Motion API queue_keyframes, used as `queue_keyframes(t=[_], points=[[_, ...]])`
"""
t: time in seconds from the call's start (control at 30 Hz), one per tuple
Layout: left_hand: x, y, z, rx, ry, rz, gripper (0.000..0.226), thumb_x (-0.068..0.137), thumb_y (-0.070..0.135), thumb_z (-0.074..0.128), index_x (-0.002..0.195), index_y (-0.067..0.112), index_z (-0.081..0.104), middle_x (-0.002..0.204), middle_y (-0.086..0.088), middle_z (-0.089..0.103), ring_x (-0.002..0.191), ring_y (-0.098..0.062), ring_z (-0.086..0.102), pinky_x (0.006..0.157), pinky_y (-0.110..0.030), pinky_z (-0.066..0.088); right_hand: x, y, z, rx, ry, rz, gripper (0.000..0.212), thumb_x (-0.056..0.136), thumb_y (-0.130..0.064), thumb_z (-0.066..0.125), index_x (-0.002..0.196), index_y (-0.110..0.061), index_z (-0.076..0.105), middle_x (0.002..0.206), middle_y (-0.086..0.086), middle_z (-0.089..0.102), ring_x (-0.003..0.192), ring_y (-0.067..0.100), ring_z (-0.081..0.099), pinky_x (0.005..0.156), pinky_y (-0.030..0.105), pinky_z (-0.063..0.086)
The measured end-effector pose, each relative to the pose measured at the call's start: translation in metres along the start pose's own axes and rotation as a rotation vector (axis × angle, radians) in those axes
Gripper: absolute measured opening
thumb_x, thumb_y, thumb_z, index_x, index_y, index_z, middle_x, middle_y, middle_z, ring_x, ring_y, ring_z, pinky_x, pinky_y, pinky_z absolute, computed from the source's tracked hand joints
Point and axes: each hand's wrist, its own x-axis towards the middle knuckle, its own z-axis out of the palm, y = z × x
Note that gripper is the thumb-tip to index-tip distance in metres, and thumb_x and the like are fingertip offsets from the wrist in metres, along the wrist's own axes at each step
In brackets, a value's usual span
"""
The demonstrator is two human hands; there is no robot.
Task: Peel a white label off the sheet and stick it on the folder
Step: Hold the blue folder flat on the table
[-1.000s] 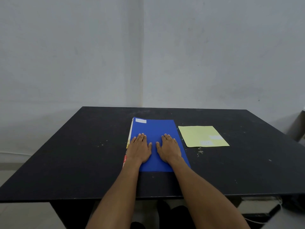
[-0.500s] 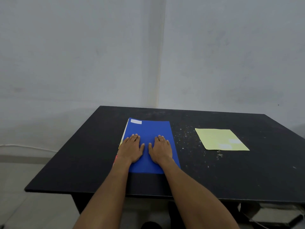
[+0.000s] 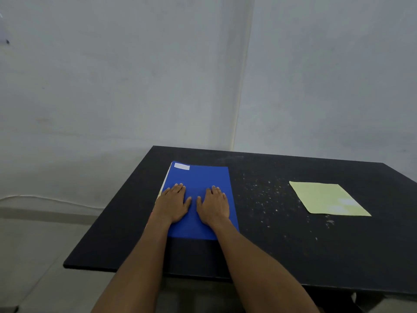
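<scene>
Labels are showing in two places. One white label [image 3: 181, 166] is sitting stuck on the far left corner of the blue folder [image 3: 203, 177]. Two more pale labels [image 3: 345, 203] are lying on the yellow sheet [image 3: 325, 195], near its close right side, and they are looking blurry.

Lying flat on the black table [image 3: 270, 245], the folder is sitting toward the left side. A thin pale edge is peeking out along its left side, and a bit of red is showing by the left wrist. What it is, I cannot tell. The folder is staying closed, so nothing inside it is showing.

Lying flat too, the yellow sheet is sitting well apart from the folder, off to the right. Between them, little white specks [image 3: 261, 195] are dotting the table.

Both hands are resting palm down on the folder, side by side. The left hand [image 3: 172, 205] is lying near the folder's left edge, with its fingers pointing away from the person. The right hand [image 3: 214, 205] is lying near the folder's right edge, pointing the same way. The thumbs are reaching toward each other but not touching. Both hands are spread out flat and are holding nothing. Both arms are stretching straight forward from the bottom of the view, over the near edge of the table.

Behind the table, a plain gray wall [image 3: 112, 86] is filling the rest of the view.
</scene>
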Motion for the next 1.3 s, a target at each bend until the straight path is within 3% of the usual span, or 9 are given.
queue_keyframes(t=[0.77, 1.3], points=[[0.146, -0.059, 0.012, -0.005, 0.006, 0.009, 0.06, 0.103, 0.042, 0.035, 0.152, 0.008, 0.031, 0.16, -0.006, 0.03, 0.15, -0.02, 0.023, 0.122, -0.037, 0.017, 0.158, 0.001, 0.018, 0.042, -0.002, -0.026, 0.061, 0.1, -0.037, 0.034, 0.148, 0.0, 0.026, 0.158, 0.015, 0.027, 0.147, 0.027, 0.022, 0.123, 0.039, 0.016], [0.157, -0.057, 0.01, -0.012, 0.009, -0.008, 0.06, 0.104, 0.04, 0.032, 0.154, 0.006, 0.024, 0.163, -0.007, 0.023, 0.152, -0.02, 0.015, 0.123, -0.039, 0.015, 0.166, 0.005, 0.01, 0.072, 0.009, -0.043, 0.06, 0.102, -0.038, 0.034, 0.148, -0.001, 0.026, 0.158, 0.015, 0.026, 0.148, 0.027, 0.02, 0.123, 0.039, 0.016]])
